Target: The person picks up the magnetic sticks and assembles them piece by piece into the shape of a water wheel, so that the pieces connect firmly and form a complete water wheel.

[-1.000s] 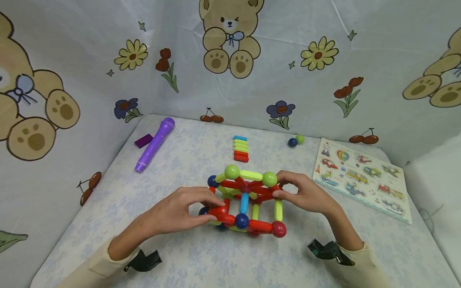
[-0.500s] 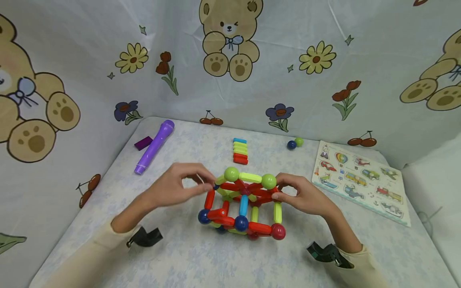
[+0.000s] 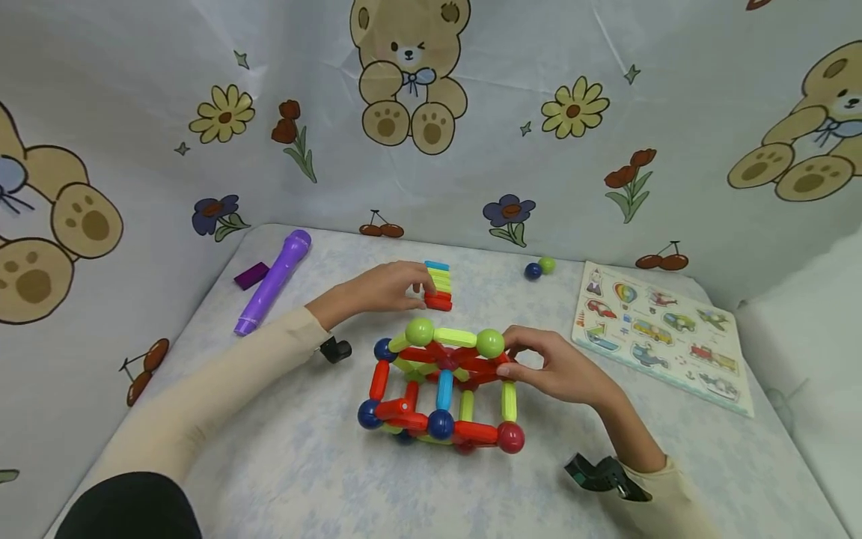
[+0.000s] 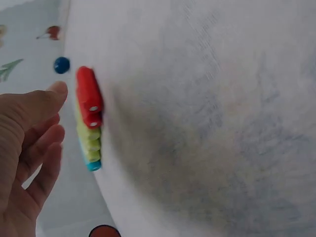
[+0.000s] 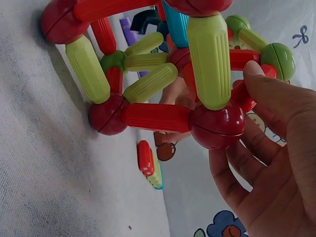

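Observation:
A frame of magnetic building sticks and balls (image 3: 444,391) stands mid-table, made of red, yellow-green and blue rods joined by green, dark blue and red balls. My right hand (image 3: 555,367) pinches a red stick on its right side; the right wrist view shows the thumb (image 5: 257,79) lying on that stick near a red ball (image 5: 217,126). Behind the frame, my left hand (image 3: 384,288) reaches to a row of loose magnetic sticks (image 3: 439,304). In the left wrist view its fingers are loosely bent beside the nearest red stick (image 4: 89,91), with a small gap and nothing held.
A purple toy microphone (image 3: 272,283) and a dark purple block (image 3: 251,275) lie at the back left. Two loose balls, dark blue (image 3: 533,271) and green (image 3: 547,265), sit at the back. A picture board (image 3: 663,337) lies at the right. A printed cloth hangs behind the table.
My left hand has left the frame's left side and moved back to the row of sticks. The right hand keeps its hold. The whole view has shifted slightly.

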A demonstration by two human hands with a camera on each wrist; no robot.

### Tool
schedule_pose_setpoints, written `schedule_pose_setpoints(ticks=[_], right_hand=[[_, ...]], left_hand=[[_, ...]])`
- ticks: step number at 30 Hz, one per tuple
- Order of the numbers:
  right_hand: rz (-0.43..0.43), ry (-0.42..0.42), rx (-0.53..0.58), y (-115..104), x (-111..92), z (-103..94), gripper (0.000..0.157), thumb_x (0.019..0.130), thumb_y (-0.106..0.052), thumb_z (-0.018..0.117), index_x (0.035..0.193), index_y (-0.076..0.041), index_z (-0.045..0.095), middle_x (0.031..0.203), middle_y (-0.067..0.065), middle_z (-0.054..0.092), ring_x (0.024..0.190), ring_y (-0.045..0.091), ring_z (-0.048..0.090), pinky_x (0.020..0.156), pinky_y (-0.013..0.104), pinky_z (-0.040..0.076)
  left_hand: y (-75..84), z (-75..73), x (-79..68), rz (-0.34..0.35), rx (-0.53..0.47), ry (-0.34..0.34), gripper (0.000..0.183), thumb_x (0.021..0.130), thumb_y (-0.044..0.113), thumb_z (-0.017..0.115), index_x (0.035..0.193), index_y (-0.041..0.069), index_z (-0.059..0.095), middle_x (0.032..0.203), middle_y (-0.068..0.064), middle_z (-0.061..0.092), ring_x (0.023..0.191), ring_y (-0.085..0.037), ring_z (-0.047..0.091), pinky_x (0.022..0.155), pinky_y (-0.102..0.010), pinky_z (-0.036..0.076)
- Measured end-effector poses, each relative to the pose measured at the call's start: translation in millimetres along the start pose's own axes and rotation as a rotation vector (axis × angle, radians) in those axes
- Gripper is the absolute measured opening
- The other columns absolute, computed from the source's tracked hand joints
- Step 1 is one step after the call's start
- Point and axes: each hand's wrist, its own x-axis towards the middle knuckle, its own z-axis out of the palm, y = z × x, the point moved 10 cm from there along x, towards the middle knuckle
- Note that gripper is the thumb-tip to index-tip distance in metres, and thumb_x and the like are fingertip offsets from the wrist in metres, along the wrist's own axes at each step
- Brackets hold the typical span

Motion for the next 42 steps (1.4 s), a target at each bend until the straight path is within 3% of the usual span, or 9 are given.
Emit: schedule_pose_setpoints(ticks=[6,12,16,20,27,31,34,39,42], right_hand=[[-0.005,-0.017,0.025,1,3,2.4,0.030,0.100,-0.011,0.078,0.127,-0.020,0.071,0.117,-0.006,0.072,0.109,0.016,0.068,0.098,0.035,0.059],[-0.001,-0.017,0.056,7,2,2.0,0.032,0.099,-0.009,0.079,0.128,-0.019,0.071,0.118,-0.005,0.072,0.110,0.017,0.068,0.099,0.034,0.058],[0.003,-0.015,0.064,8,2,2.6,0.031,0.099,-0.009,0.078,0.128,-0.019,0.072,0.119,-0.005,0.071,0.109,0.017,0.067,0.099,0.034,0.058],[0.007,-0.015,0.068,9,2,3.6,0.030,0.100,-0.009,0.078,0.128,-0.019,0.072,0.119,-0.005,0.072,0.109,0.017,0.067,0.099,0.034,0.058],[0.017,-0.014,0.063,8,2,1.7,0.030,0.099,-0.009,0.078,0.127,-0.019,0.072,0.117,-0.005,0.072,0.110,0.017,0.068,0.100,0.034,0.058],[0.025,-0.015,0.055,9,1,1.4,0.030,0.100,-0.009,0.078,0.127,-0.018,0.071,0.117,-0.005,0.072,0.111,0.016,0.068,0.101,0.033,0.058],[0.028,-0.012,0.060,10,0,1.2,0.029,0.100,-0.008,0.077,0.127,-0.018,0.071,0.118,-0.004,0.071,0.112,0.016,0.068,0.102,0.033,0.058],[0.025,-0.013,0.077,9,1,2.7,0.030,0.100,-0.008,0.077,0.127,-0.018,0.072,0.119,-0.003,0.071,0.113,0.016,0.068,0.103,0.032,0.057],[0.016,-0.013,0.078,8,4,3.2,0.030,0.100,-0.007,0.077,0.127,-0.018,0.072,0.119,-0.003,0.071,0.113,0.016,0.068,0.103,0.030,0.056]], left_hand=[[-2.8,19.2,7.6,-0.010,0.146,-0.023,0.027,0.098,0.019,0.082,0.124,0.013,0.080,0.121,-0.004,0.071,0.107,-0.019,0.063,0.089,-0.035,0.058],[-1.6,26.8,11.5,0.030,0.162,0.047,0.017,0.097,0.016,0.083,0.113,0.012,0.078,0.114,-0.004,0.070,0.103,-0.019,0.066,0.088,-0.035,0.060],[-5.1,25.0,8.7,0.002,0.117,0.076,0.016,0.097,0.013,0.080,0.112,0.013,0.075,0.109,-0.001,0.071,0.093,-0.016,0.063,0.083,-0.031,0.058],[-7.6,4.8,-10.5,-0.042,-0.039,0.170,0.022,0.096,0.011,0.079,0.117,0.011,0.076,0.112,0.000,0.072,0.097,-0.015,0.065,0.085,-0.030,0.059],[0.6,-59.6,-78.4,-0.055,-0.394,0.500,0.027,0.093,-0.003,0.079,0.118,0.005,0.080,0.115,-0.007,0.070,0.106,-0.022,0.072,0.089,-0.036,0.065],[28.6,-82.0,-114.3,-0.038,-0.461,0.590,0.028,0.092,-0.004,0.081,0.119,0.006,0.081,0.117,-0.007,0.071,0.111,-0.022,0.069,0.091,-0.032,0.063],[63.9,-89.8,-131.2,0.040,-0.488,0.598,0.031,0.091,-0.006,0.081,0.120,0.004,0.079,0.118,-0.006,0.072,0.113,-0.021,0.069,0.092,-0.033,0.063],[122.1,-81.4,-146.5,0.220,-0.488,0.538,0.036,0.089,-0.008,0.083,0.121,0.006,0.076,0.117,-0.005,0.074,0.107,-0.018,0.072,0.089,-0.034,0.064],[146.7,-68.6,-151.3,0.300,-0.466,0.509,0.037,0.087,-0.007,0.085,0.119,0.010,0.077,0.115,-0.002,0.075,0.103,-0.016,0.071,0.084,-0.033,0.064]])
